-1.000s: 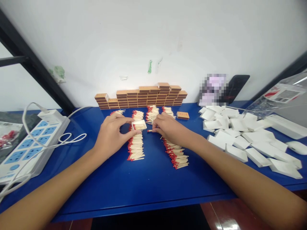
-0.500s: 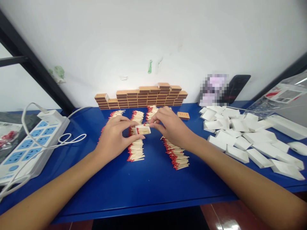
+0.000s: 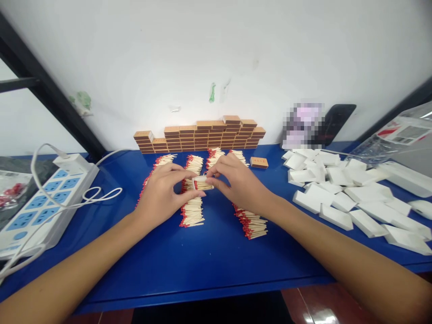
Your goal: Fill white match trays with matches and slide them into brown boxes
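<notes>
My left hand [image 3: 160,189] holds a small white matchbox tray [image 3: 200,178] between thumb and fingers, tilted so its inside faces me. Red-headed matches [image 3: 201,185] lie in the tray. With thumb and fingertips pinched together, my right hand [image 3: 241,184] touches the tray's right end; its fingers hide what is between them. Below and behind the tray runs a row of loose matches [image 3: 192,212], red heads to the left. Another row of matches [image 3: 251,222] lies partly under my right wrist. Further rows sit behind both hands.
Stacked matchboxes [image 3: 202,135] line the wall. A single matchbox [image 3: 259,162] lies right of them. White trays [image 3: 335,216] are heaped on the right, near a dark phone [image 3: 337,123] and a plastic bag [image 3: 394,135]. A power strip [image 3: 50,202] with white cables occupies the left.
My right fingertips have moved slightly left, over the right end of the tray. My left hand keeps its hold on the tray, nearly still.
</notes>
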{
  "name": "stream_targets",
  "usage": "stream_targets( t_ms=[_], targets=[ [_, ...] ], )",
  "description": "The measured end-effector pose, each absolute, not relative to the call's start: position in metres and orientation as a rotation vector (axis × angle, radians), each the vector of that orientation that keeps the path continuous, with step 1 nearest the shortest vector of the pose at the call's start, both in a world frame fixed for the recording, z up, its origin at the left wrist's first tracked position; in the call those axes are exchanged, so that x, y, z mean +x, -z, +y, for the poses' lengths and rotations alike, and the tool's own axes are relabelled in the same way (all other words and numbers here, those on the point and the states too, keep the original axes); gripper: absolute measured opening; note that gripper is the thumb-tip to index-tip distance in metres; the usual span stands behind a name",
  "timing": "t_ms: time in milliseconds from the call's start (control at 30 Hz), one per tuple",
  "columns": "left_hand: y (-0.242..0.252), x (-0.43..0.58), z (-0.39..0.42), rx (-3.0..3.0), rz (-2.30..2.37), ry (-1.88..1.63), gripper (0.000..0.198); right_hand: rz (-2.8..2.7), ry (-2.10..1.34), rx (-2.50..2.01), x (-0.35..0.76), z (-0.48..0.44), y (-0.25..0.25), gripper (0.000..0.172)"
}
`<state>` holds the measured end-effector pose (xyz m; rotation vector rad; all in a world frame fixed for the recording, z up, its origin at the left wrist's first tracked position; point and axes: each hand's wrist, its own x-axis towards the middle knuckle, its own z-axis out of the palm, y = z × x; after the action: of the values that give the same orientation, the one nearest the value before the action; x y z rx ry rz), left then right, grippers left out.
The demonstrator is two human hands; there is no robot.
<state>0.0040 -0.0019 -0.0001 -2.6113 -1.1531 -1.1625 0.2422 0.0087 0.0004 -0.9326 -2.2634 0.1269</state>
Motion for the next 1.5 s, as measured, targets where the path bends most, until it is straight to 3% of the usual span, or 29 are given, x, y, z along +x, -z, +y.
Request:
stream_targets(
  t_ms=[433, 833, 1400, 1500],
  targets=[
    [-0.003, 0.000, 0.002, -2.455, -1.422, 1.126, 0.041, -2.398, -0.017, -1.184, 0.263, 0.040, 0.020, 0.010],
    [-0.003, 0.000, 0.002, -2.476, -1.394, 1.112, 0.040, -2.478, -0.190, -1.153, 0.273, 0.036, 0.005, 0.012],
    [-0.005, -0.001, 0.003, -2.487, -1.426, 1.108, 0.037, -2.568, -0.201, -1.185, 0.278, 0.030, 0.002, 0.001],
    [-0.005, -0.001, 0.003, -2.487, -1.420, 1.095, 0.037, -2.586, -0.184, -1.218, 0.278, 0.030, 0.003, 0.009]
  ],
)
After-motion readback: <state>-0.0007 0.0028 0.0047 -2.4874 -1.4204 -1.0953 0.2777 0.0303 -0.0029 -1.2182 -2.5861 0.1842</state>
